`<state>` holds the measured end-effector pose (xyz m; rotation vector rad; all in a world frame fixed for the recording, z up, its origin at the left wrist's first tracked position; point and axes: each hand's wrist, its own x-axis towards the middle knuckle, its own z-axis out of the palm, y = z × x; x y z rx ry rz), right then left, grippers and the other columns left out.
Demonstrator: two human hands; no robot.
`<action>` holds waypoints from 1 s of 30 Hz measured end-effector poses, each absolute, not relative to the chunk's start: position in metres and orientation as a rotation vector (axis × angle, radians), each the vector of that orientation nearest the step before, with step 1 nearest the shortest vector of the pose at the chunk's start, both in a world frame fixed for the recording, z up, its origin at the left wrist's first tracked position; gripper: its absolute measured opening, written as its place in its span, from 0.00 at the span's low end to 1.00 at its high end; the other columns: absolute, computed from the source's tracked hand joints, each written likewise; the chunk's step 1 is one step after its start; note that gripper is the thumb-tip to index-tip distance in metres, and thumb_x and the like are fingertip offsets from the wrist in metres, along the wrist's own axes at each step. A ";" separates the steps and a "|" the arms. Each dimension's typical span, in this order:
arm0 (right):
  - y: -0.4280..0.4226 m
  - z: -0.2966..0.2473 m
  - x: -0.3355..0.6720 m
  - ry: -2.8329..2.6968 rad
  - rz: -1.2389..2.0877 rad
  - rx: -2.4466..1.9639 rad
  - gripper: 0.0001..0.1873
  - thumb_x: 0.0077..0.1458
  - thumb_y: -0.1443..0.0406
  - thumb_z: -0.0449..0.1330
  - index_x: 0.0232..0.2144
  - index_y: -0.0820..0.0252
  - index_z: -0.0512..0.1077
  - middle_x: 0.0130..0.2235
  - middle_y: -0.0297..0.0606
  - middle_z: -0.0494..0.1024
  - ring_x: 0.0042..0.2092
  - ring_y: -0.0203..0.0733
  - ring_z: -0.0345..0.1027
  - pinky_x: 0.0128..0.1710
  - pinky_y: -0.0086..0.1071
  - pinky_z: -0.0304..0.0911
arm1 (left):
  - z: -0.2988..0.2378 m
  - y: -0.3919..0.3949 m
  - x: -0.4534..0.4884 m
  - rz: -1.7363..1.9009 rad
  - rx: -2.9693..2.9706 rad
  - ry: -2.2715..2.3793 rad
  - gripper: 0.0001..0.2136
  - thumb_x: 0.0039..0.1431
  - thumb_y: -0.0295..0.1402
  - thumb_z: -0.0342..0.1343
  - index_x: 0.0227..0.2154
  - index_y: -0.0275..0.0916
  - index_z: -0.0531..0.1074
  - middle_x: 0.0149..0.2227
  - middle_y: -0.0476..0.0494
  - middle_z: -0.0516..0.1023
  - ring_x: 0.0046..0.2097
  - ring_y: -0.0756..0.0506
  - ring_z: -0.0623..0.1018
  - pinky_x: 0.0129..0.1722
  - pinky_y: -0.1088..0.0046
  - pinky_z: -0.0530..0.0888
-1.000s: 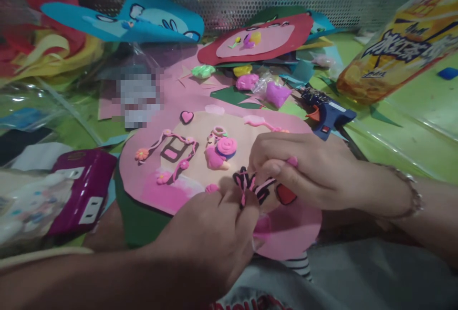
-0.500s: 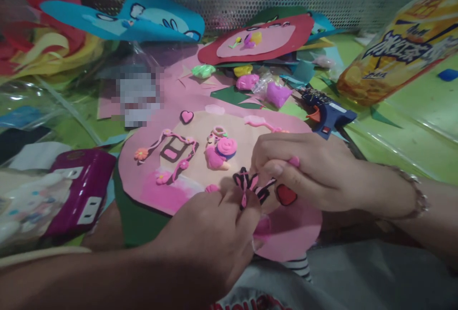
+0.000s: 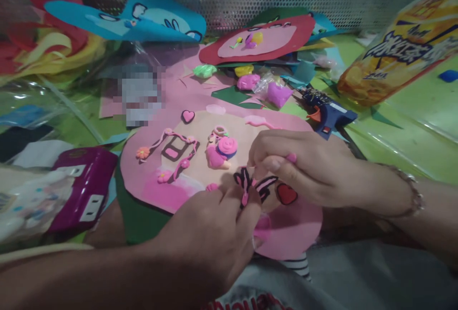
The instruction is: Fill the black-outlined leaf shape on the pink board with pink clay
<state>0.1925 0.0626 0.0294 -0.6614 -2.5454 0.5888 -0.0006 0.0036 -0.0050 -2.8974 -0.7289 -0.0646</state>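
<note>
A round pink craft board lies before me, bearing clay shapes: a little house, a snail and small hearts. Both hands meet at its near right part over a pink and black clay butterfly. My left hand is closed, its fingertips pinching the butterfly's lower end. My right hand is closed too, its fingers pinched on the butterfly's right wing. A bracelet circles my right wrist.
A blue glue gun lies behind my right hand. Clay lumps in pink, yellow and green sit further back with felt cut-outs. A yellow snack bag leans at the right. A magenta box sits at the left.
Both hands stay pinched on the clay butterfly with only slight finger shifts. The view has drifted a little.
</note>
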 end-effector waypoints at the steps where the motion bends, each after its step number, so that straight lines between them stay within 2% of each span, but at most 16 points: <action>1: 0.063 0.029 0.192 -2.549 0.590 -0.659 0.14 0.65 0.68 0.42 0.30 0.62 0.62 0.29 0.36 0.68 0.32 0.34 0.60 0.34 0.26 0.58 | -0.006 0.003 -0.001 -0.083 -2.895 -0.742 0.18 0.61 0.28 0.43 0.49 0.20 0.67 0.40 0.22 0.74 0.39 0.31 0.75 0.27 0.58 0.74; 8: 0.061 0.029 0.194 -2.527 0.562 -0.682 0.12 0.64 0.70 0.42 0.30 0.62 0.63 0.30 0.36 0.69 0.32 0.33 0.60 0.35 0.25 0.58 | -0.013 -0.003 -0.004 -0.129 -2.788 -0.784 0.24 0.60 0.29 0.42 0.53 0.11 0.59 0.43 0.16 0.73 0.34 0.34 0.75 0.28 0.59 0.71; 13: 0.060 0.029 0.193 -2.530 0.522 -0.666 0.12 0.63 0.72 0.43 0.31 0.64 0.64 0.30 0.37 0.69 0.32 0.34 0.60 0.36 0.26 0.58 | -0.015 -0.003 -0.005 -0.094 -2.772 -0.811 0.25 0.64 0.31 0.38 0.55 0.10 0.56 0.52 0.12 0.66 0.45 0.29 0.74 0.32 0.59 0.71; 18: 0.061 0.029 0.193 -2.536 0.524 -0.697 0.14 0.65 0.67 0.42 0.28 0.62 0.62 0.28 0.36 0.67 0.30 0.34 0.58 0.33 0.27 0.58 | -0.015 -0.001 -0.004 -0.064 -2.787 -0.861 0.25 0.63 0.34 0.40 0.54 0.13 0.61 0.47 0.18 0.73 0.45 0.31 0.75 0.34 0.60 0.73; 20: 0.061 0.029 0.193 -2.507 0.527 -0.705 0.16 0.66 0.66 0.42 0.28 0.62 0.62 0.28 0.36 0.66 0.30 0.34 0.59 0.32 0.28 0.57 | -0.015 -0.001 -0.004 -0.093 -2.799 -0.854 0.26 0.63 0.35 0.43 0.53 0.12 0.63 0.46 0.17 0.73 0.46 0.30 0.75 0.33 0.61 0.73; 26: 0.061 0.030 0.194 -2.539 0.526 -0.674 0.12 0.63 0.71 0.43 0.30 0.62 0.62 0.29 0.35 0.67 0.31 0.33 0.59 0.34 0.26 0.58 | -0.015 -0.002 -0.005 -0.151 -2.820 -0.894 0.26 0.63 0.34 0.42 0.54 0.12 0.62 0.49 0.16 0.71 0.50 0.29 0.72 0.35 0.60 0.73; 30: 0.060 0.030 0.194 -2.535 0.513 -0.690 0.13 0.64 0.70 0.42 0.29 0.62 0.62 0.29 0.36 0.67 0.31 0.34 0.58 0.34 0.27 0.58 | -0.017 -0.003 -0.006 -0.143 -2.822 -0.876 0.25 0.63 0.34 0.40 0.53 0.13 0.63 0.47 0.17 0.73 0.47 0.30 0.74 0.34 0.59 0.73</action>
